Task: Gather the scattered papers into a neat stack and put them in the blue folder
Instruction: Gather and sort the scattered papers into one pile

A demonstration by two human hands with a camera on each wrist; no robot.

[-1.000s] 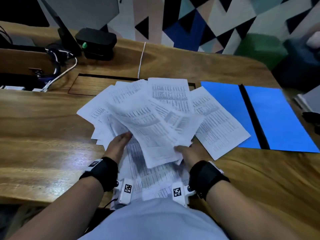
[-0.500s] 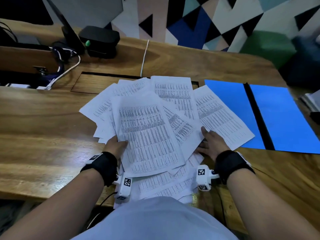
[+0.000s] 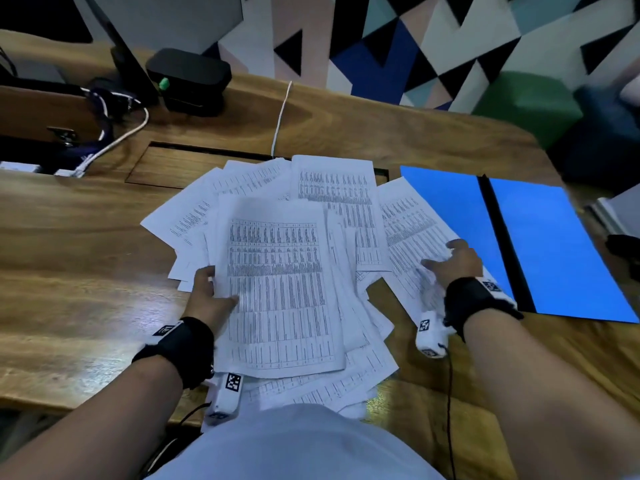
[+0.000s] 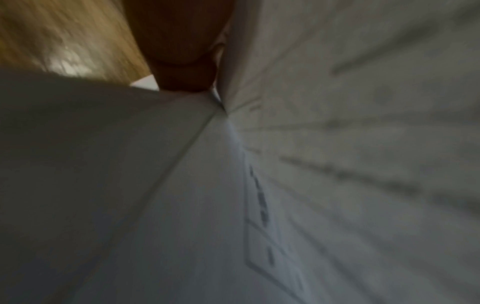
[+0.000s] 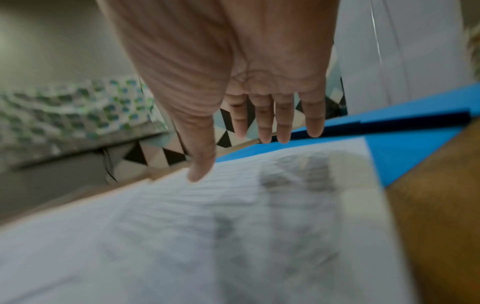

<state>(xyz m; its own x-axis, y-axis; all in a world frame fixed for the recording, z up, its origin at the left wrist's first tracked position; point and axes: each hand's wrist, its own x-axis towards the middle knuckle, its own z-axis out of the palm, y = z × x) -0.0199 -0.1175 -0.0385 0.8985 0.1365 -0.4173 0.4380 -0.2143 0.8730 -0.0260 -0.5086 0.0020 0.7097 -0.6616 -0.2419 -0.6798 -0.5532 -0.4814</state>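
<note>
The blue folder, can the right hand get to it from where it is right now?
Probably yes. The right hand lies open on the rightmost sheet, whose edge overlaps the open blue folder; nothing stands between them.

Bare desk (image 3: 76, 271) lies left of the papers (image 3: 282, 289); cables (image 3: 114, 133), seemingly, crowd the far-left corner.

Bare forearms w/ black wrist straps (image 3: 180, 348) on both, each w/ white tag on top, white cam modules (image 3: 227, 396) w/ b/w square markers below, thin black cables trailing, pale blue-grey shirt (image 3: 294, 445) at bottom.
</note>
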